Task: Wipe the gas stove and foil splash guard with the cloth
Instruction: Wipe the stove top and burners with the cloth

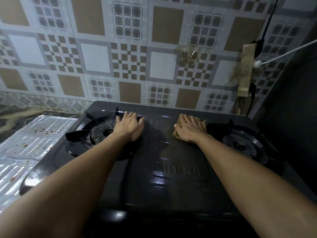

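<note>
A black two-burner gas stove [164, 162] fills the middle of the view. My right hand [189, 128] lies flat on a brown cloth [202, 122], pressing it onto the stove top between the two burners, toward the back. My left hand [128, 125] rests palm down on the right side of the left burner grate [96, 133], fingers spread, holding nothing. A shiny foil splash guard [30, 146] lies flat to the left of the stove, dotted with brown and red splatter.
The right burner [243, 145] sits close to the cloth's right edge. A patterned tiled wall [130, 57] rises right behind the stove. A white cable with a plug [257, 63], black cords and taped paper hang at the back right. A dark wall closes the right side.
</note>
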A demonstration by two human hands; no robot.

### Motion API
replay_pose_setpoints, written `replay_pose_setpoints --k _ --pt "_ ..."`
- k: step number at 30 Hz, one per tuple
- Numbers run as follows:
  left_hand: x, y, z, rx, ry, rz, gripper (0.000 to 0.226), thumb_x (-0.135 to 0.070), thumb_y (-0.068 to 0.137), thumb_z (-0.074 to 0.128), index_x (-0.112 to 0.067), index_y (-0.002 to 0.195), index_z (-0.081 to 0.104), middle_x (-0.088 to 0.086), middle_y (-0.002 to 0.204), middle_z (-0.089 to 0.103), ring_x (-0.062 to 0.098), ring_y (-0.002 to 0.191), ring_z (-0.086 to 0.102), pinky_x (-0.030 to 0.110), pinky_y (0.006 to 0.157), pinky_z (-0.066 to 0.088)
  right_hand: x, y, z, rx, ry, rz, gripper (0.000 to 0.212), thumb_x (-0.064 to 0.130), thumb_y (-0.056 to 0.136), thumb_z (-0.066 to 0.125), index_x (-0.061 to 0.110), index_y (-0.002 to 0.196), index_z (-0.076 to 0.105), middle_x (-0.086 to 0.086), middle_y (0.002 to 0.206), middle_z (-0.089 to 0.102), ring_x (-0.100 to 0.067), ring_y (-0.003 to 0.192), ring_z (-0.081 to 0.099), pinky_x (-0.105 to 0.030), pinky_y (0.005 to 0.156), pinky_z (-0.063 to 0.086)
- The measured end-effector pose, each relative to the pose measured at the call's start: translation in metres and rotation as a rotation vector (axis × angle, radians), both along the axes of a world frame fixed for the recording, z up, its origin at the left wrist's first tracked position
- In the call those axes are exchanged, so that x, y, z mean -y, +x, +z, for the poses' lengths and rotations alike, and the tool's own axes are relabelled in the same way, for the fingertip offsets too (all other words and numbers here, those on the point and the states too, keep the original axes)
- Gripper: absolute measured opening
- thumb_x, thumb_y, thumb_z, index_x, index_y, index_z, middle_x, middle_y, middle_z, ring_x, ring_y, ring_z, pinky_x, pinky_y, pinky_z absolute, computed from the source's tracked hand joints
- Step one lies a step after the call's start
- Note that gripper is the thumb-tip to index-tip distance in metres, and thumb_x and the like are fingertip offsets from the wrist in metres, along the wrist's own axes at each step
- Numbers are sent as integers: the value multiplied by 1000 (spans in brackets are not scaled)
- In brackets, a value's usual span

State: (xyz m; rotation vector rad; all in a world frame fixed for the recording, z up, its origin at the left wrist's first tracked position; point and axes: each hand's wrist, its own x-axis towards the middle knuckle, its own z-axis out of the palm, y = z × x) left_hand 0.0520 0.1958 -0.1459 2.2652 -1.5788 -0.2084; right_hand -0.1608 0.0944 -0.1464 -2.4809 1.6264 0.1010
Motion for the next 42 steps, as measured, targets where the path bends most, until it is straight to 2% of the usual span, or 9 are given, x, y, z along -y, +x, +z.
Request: replay_pose_setpoints --k 5,11,15,19,27,31,37,40,42 --pt "-1 -1 -2 -53 -13 -14 47 -30 99 25 -8 134 46 8 154 34 24 149 10 54 118 5 0 47 -1 -4 -35 232 62 45 101 14 19 155 1 3 163 -5 -21 150 -3 -45 121 1" --pt "-4 -1 2 -67 2 8 42 -21 97 28 -6 133 43 11 150 36 27 146 19 58 117 6 -11 107 -1 44 -28 460 55 32 103 22 22 155 7 6 163 2 -17 150 -1 -43 120 1" --pt "-5 -4 5 -77 52 44 45 -22 98 28 -8 139 39 10 154 29 28 145 22 60 116 6 -12 93 1 82 6 426 54 35 104 20 23 155 10 9 163 1 -14 150 -2 -41 121 -1" --pt "-4 -1 2 -66 51 50 46 -22 97 26 -8 140 38 6 157 27 25 149 10 63 115 3 -2 67 1 55 23 317 56 40 103 15 23 155 6 8 163 -4 -15 150 -5 -44 120 -2" --pt "-8 -5 2 -19 65 86 49 -27 99 24 -10 144 35 6 162 15 31 149 -1 66 113 -1 10 50 7 3 11 62 56 37 102 15 22 155 3 7 163 -4 -27 150 -2 -52 117 2" --pt "-6 -4 3 7 42 88 48 -28 99 26 -12 143 39 6 161 16 31 149 1 67 113 0 -3 70 10 3 -54 329 55 35 102 19 22 154 8 6 163 6 -25 149 7 -51 116 7" --pt "-4 -3 2 -24 52 84 50 -28 99 25 -14 145 38 7 162 12 31 149 -1 67 113 -2 -46 58 3 60 -14 524 55 32 103 27 23 155 12 7 163 5 -16 150 -2 -42 119 -3" --pt "-6 -3 3 -25 61 89 49 -27 99 26 -13 144 39 8 162 11 32 149 -1 67 112 -2 -79 41 1 91 -7 554 49 30 102 31 12 148 32 -2 161 19 -18 150 3 -43 120 0" --pt "-7 -3 3 -26 66 86 49 -27 99 26 -12 144 40 8 162 11 32 149 -1 68 112 -1 -104 28 0 151 -32 584 35 26 102 36 8 126 52 -8 147 43 -22 144 20 -45 119 9"
